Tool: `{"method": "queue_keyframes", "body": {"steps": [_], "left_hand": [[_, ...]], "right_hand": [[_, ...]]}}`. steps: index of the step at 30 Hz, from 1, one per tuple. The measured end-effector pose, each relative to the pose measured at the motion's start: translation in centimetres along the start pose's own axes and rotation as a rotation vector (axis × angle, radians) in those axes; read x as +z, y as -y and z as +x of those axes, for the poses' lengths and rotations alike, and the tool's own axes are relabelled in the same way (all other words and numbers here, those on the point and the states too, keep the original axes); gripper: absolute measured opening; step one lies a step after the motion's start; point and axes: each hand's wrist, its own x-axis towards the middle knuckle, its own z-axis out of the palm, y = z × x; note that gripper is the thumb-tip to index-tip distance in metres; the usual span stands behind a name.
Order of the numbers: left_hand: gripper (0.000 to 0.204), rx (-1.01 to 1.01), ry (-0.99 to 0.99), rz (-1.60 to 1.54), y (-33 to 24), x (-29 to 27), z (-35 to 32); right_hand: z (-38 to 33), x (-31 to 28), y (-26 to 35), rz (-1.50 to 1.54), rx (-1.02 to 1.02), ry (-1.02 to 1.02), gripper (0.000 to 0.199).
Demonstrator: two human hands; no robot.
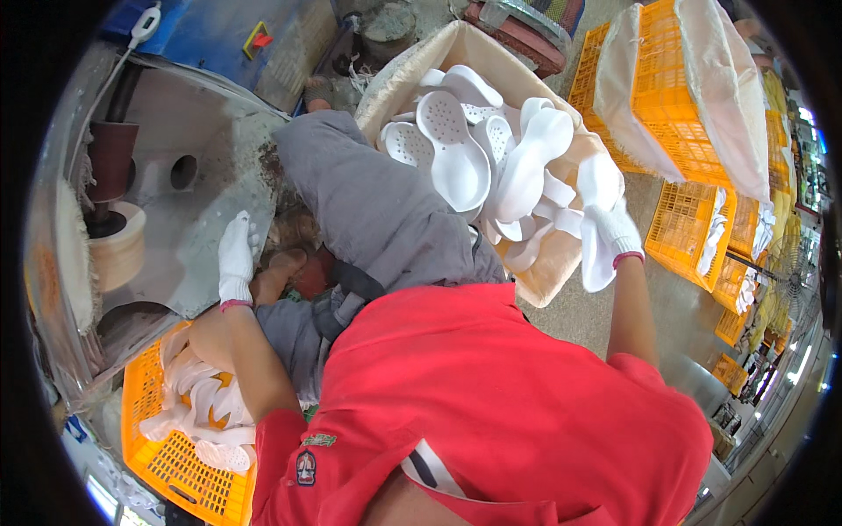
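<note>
My right hand [619,230], in a white knit glove, grips a smooth white sole-shaped piece [600,191] at the right rim of a cloth-lined bin [548,279]. Its fingers are partly hidden by the piece. Inside the bin lie several more white pieces [456,153], some of them dotted with holes. On the left, my gloved left hand [235,260] stretches its fingers forward beside a grey metal panel [197,232], holding nothing I can see.
An orange basket [189,465] with several pale pieces stands at lower left. Left of me, a machine carries a maroon cylinder [114,162] and a cream wheel [118,245]. Orange crates [671,79] stand at the right, and a reddish bundle [517,39] lies beyond the bin.
</note>
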Motion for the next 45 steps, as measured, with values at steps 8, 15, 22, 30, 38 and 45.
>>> {"method": "queue_keyframes", "body": {"steps": [8,15,22,30,38,45], "left_hand": [[0.048,0.195,0.127,0.114,1.1,0.8,0.9],[0.049,0.011,0.064,-0.02,0.5,1.6,1.3],[0.054,0.255,0.11,0.36,-0.2,1.5,2.0],[0.052,0.391,0.144,0.593,-0.6,1.4,-0.8],[0.052,0.243,0.074,0.33,1.8,-0.4,0.6],[0.048,0.414,0.078,0.562,-0.5,-0.3,-1.3]], "right_hand": [[3.5,6.4,7.9,-0.615,-0.449,-0.144,0.078],[9.9,3.5,-14.5,-0.003,-0.028,0.122,0.051],[5.7,-4.4,-6.3,-0.313,-0.054,-0.455,0.082],[2.9,8.4,0.8,-0.577,-0.53,0.093,0.081],[-4.7,-3.6,-1.7,-0.259,-0.312,0.691,0.077],[6.1,3.3,3.9,-0.516,-0.526,0.067,0.066]]}}
